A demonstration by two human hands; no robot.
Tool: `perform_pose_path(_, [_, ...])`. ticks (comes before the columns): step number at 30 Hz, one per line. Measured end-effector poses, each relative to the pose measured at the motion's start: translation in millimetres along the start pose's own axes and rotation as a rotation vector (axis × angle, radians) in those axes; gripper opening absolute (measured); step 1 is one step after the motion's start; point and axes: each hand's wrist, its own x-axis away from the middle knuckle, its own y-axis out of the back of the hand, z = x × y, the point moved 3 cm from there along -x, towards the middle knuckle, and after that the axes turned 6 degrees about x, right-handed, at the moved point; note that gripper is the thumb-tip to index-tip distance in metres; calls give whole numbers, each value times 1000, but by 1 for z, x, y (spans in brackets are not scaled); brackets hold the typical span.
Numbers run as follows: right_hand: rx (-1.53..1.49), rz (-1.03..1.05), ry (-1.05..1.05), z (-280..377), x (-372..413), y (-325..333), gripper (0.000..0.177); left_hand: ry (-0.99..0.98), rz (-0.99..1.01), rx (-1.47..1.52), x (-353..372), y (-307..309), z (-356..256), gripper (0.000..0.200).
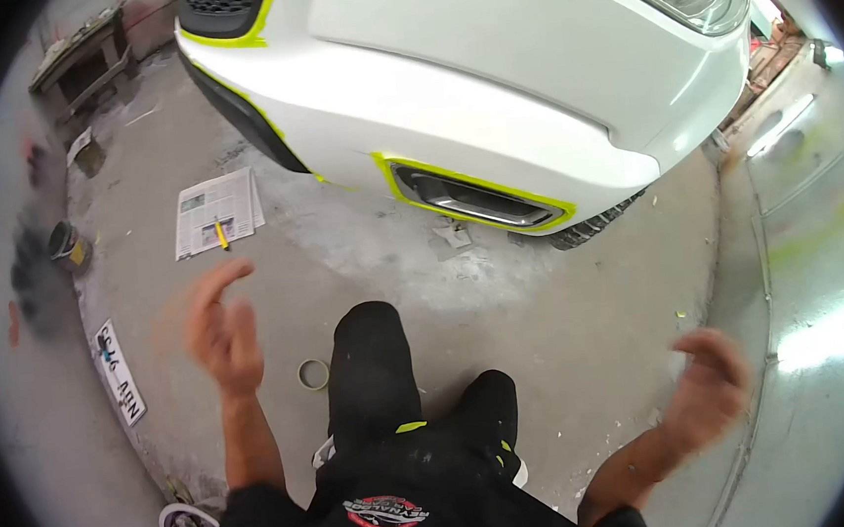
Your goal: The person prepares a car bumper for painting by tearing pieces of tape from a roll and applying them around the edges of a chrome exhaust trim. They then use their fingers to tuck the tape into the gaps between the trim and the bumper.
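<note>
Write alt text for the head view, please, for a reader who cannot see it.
A person's empty left hand and right hand hang blurred above a concrete floor before a white car bumper edged with yellow-green tape. A tape roll and a newspaper lie on the floor.

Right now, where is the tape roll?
Head view: the tape roll lies on the floor, between the left hand and the person's knee.
</note>
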Motion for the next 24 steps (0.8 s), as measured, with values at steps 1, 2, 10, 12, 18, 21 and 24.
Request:
perform_pose_path(1, [230,134,-102,-23,15,-20,27,316,56,-46,21,-5,67,32])
perform_pose_path(2, [352,275,-342,-49,45,-33,19,500,124,-271,69,-5,126,31])
perform_pose_path(10, [412,1090,-722,-91,302,-72,24,561,1091,-919,420,15,279,54])
perform_pose_path(12, [415,1098,-751,-91,311,-78,26,694,1032,-916,431,9,289,45])
perform_pose_path(18, [397,988,-620,-99,251,-118,24,627,1015,-925,379,13,267,30])
perform_pose_path(21, [386,995,-538,-96,209,-146,23,431,901,-876,382,24,287,23])
perform_pose_path(24, [330,995,-370,-79,144,-187,23,489,558,-710,282,21,242,19])
